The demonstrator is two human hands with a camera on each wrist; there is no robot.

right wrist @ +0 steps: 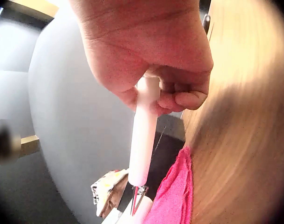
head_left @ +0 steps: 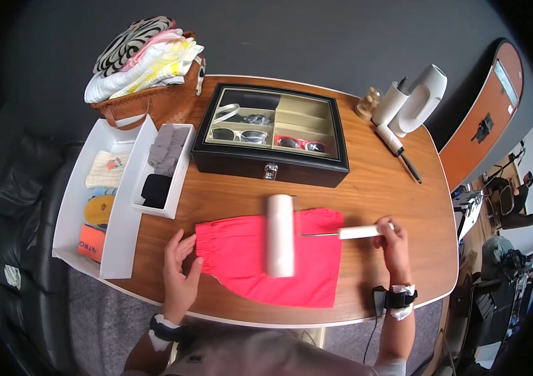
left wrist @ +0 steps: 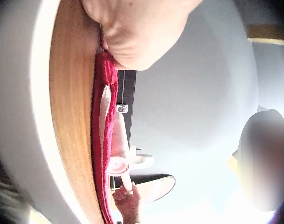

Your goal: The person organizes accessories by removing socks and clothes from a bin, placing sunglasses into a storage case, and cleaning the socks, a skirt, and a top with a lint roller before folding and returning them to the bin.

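Observation:
Pink-red shorts (head_left: pixel 241 250) with a gathered waistband lie flat on the wooden table. A white lint roller (head_left: pixel 280 235) lies across their middle, slightly blurred. My right hand (head_left: pixel 395 247) grips the end of its white handle, right of the shorts; the right wrist view shows fingers curled round the handle (right wrist: pixel 144 135). At the waistband's left edge rests my left hand (head_left: pixel 180 272), fingers extended and thumb apart, touching the fabric. In the left wrist view the shorts (left wrist: pixel 100 140) run away from that hand (left wrist: pixel 142 32).
Behind the shorts stands a black glasses case (head_left: pixel 269 166) with a clear lid. White boxes (head_left: pixel 122 250) with folded items and a brown bag (head_left: pixel 172 100) of cloths are at left. A white dryer-like device (head_left: pixel 423 100), a cup and a brush (head_left: pixel 398 147) are at back right.

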